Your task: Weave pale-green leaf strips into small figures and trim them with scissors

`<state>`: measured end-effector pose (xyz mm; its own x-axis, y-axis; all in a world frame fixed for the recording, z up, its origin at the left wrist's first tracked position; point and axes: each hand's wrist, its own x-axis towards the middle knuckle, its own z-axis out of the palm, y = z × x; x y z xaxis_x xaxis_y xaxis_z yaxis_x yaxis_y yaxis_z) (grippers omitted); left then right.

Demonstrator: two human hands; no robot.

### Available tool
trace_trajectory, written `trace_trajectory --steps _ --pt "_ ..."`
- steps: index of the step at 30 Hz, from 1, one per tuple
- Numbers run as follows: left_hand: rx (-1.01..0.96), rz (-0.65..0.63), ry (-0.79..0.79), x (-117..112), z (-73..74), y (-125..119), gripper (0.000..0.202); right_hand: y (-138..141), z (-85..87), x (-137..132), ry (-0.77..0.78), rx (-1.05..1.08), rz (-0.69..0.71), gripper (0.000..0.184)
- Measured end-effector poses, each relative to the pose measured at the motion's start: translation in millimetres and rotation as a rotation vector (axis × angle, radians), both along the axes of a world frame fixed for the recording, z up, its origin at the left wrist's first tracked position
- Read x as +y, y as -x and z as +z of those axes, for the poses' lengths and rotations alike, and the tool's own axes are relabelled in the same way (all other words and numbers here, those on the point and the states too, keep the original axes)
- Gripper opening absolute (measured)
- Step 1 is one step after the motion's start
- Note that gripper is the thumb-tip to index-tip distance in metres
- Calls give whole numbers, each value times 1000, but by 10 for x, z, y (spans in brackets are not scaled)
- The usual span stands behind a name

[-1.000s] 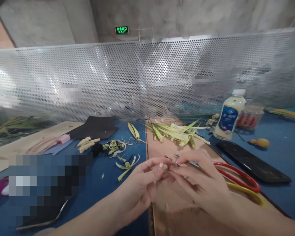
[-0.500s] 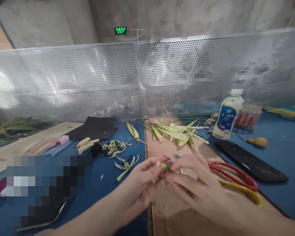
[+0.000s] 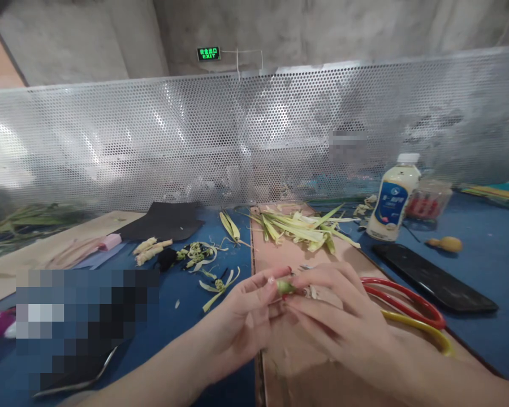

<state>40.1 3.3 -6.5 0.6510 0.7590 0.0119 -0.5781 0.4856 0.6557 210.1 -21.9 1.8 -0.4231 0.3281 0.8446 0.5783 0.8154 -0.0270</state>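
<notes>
Between my two hands, above the brown board [image 3: 280,373], is a small green piece of husk or leaf [image 3: 284,286], rolled or bundled. The thumb and forefinger of my left hand [image 3: 248,308] pinch its left end. My right hand [image 3: 343,311] closes its fingertips on the other end, and a pale scrap shows by those fingers. Under and beside my right hand lie scissors with a red handle loop [image 3: 424,305] and a yellow one [image 3: 435,333]. Farther back on the board rests a pile of pale green husk strips [image 3: 305,226].
On the blue tabletop at left are small knotted plant pieces [image 3: 197,254], cream pieces [image 3: 150,250] and a black sheet [image 3: 161,220]. At right stand a bottle [image 3: 392,200] and a clear tub [image 3: 428,200], near a black phone [image 3: 435,277] and a small gourd [image 3: 445,244]. A perforated metal screen [image 3: 152,141] runs behind.
My fingers have shifted slightly around the green piece, and my right fingertips show a little more of the pale scrap. Both hands stay in nearly the same place.
</notes>
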Motion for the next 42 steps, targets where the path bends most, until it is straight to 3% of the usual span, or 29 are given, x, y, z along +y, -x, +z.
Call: trace_trajectory --steps 8,27,37,42 --pt "-10 -32 -37 -12 32 4 34 -3 11 -23 -2 23 10 13" --pt "68 -58 -73 -35 98 17 36 0 -20 -12 13 -47 29 17" --pt "122 -133 -100 48 138 102 34 49 41 -36 225 54 171 18" --pt "138 -222 -150 101 126 140 36 74 49 -53 492 186 225 11"
